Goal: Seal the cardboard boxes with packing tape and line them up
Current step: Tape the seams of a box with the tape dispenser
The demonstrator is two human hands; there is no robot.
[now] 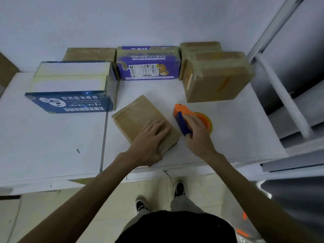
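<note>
The small box [140, 116], pressed flat under the straight-fingered left hand [150, 142] near the table [228, 134] edge, lies just left of the tape dispenser [181, 111] gripped in the right hand [196, 132], its long axis running diagonally away and leftward.

Small box [140, 120] left of tape dispenser [185, 118], table [52, 146].

Table [52, 146]: white, dark seam line. Flat cardboard box [138, 118]: plain brown, paler tape strips. Tape dispenser [181, 111]: orange body, blue handle, yellow-tinted roll. Large box [70, 102] at left: dark blue sides, white print, white top. Middle box [148, 67]: purple, white label, cartoon bear. Right box [217, 79]: brown, orange mark. Shoes [142, 206]: black, white pattern. Floor [154, 190]: beige.
</note>
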